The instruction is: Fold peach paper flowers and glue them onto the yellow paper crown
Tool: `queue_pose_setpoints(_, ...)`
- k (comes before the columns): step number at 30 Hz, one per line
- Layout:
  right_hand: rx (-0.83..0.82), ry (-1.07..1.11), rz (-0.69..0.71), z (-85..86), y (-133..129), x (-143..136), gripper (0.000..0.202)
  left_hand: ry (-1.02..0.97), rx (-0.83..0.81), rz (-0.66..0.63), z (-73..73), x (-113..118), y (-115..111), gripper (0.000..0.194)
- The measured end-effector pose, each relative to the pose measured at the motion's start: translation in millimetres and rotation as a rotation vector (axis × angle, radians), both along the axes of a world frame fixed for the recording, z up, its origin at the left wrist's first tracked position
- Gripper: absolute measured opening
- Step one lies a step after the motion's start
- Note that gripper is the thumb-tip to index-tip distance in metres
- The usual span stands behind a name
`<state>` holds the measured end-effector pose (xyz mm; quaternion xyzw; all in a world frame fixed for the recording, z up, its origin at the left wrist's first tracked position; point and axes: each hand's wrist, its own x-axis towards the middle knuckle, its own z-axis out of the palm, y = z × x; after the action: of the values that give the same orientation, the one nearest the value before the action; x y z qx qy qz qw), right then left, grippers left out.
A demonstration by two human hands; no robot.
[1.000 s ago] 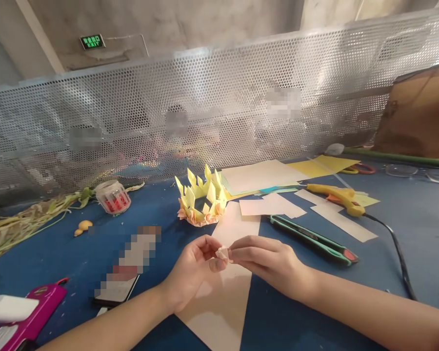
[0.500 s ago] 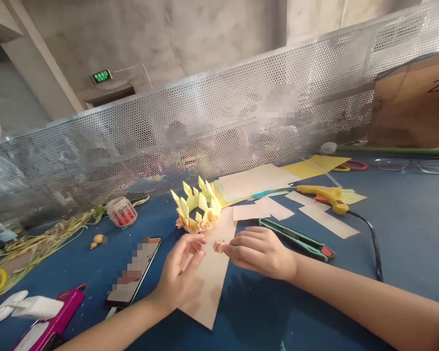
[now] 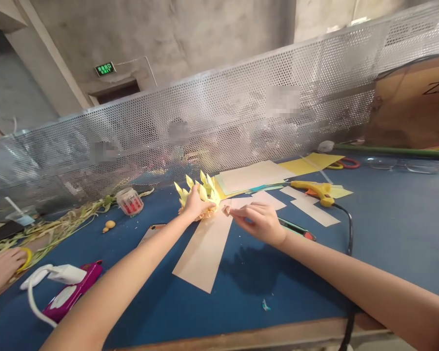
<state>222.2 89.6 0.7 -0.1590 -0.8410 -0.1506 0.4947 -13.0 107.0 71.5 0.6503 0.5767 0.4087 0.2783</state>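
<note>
Paper crown [image 3: 211,195]: the left hand [image 3: 193,204] has reached it, grip seemingly pinching its near side. The right hand [image 3: 260,220] pinches a folded paper piece [image 3: 226,210] close beside it.

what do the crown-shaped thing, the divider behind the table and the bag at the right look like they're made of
Crown-shaped piece: matte folded paper, probably, from its crisp creases and thin pointed tips.
Divider: likely bare metal with a dull shine, going by its silvery sheen and rows of punched holes.
Bag: seemingly brown paper, dull and creased, though card is possible.
</note>
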Motion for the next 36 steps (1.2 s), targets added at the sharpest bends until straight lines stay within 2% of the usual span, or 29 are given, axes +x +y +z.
queue_pose_setpoints(2,0.037,-0.027,0.007,12.3,1.3,4.3,0.033,0.088,-0.055,-0.01,6.2,0.2,-0.3,0.04)
queue_pose_setpoints(5,0.082,-0.076,0.016,41.3,-13.8,13.4,0.03,0.176,-0.13,-0.074,26.0,-6.3,-9.2,0.041)
queue_pose_setpoints(8,0.118,-0.146,0.034,68.4,-58.9,26.2,0.015,0.216,-0.174,-0.16,46.7,-20.1,-36.3,0.041)
queue_pose_setpoints(10,0.132,-0.191,0.05,74.4,-101.3,34.1,0.021,0.222,-0.21,-0.243,53.1,-30.2,-64.4,0.041)
queue_pose_setpoints(12,0.093,-0.231,0.04,66.8,-144.4,38.5,0.02,0.219,-0.251,-0.303,51.7,-38.0,-95.7,0.036)
queue_pose_setpoints(14,0.022,-0.181,0.003,48.7,-180.1,37.5,0.029,0.195,-0.27,-0.347,44.9,-42.3,-124.2,0.017)
queue_pose_setpoints(15,-0.016,-0.128,-0.034,38.2,-193.3,34.8,0.032,0.182,-0.283,-0.369,40.9,-43.1,-135.8,0.016)
queue_pose_setpoints(17,-0.085,-0.147,-0.106,19.5,-209.2,26.0,0.034,0.158,-0.336,-0.438,34.2,-43.0,-151.9,0.027)
queue_pose_setpoints(20,-0.128,-0.215,-0.104,7.1,-210.2,8.3,0.034,0.144,-0.399,-0.509,30.7,-41.2,-158.5,0.035)
queue_pose_setpoints(24,-0.149,-0.275,-0.067,11.7,-194.4,-12.1,0.035,0.123,-0.494,-0.609,34.6,-38.5,-148.5,0.028)
queue_pose_setpoints(27,-0.18,-0.317,-0.071,14.4,-187.3,-19.8,0.03,0.087,-0.563,-0.672,36.9,-35.7,-139.9,0.03)
queue_pose_setpoints(32,-0.22,-0.377,-0.073,14.7,-182.9,-19.7,0.027,0.027,-0.575,-0.675,32.3,-34.1,-132.9,0.031)
queue_pose_setpoints(36,-0.201,-0.422,-0.039,18.3,-175.2,-17.9,0.036,0.027,-0.552,-0.638,23.6,-37.1,-131.8,0.036)
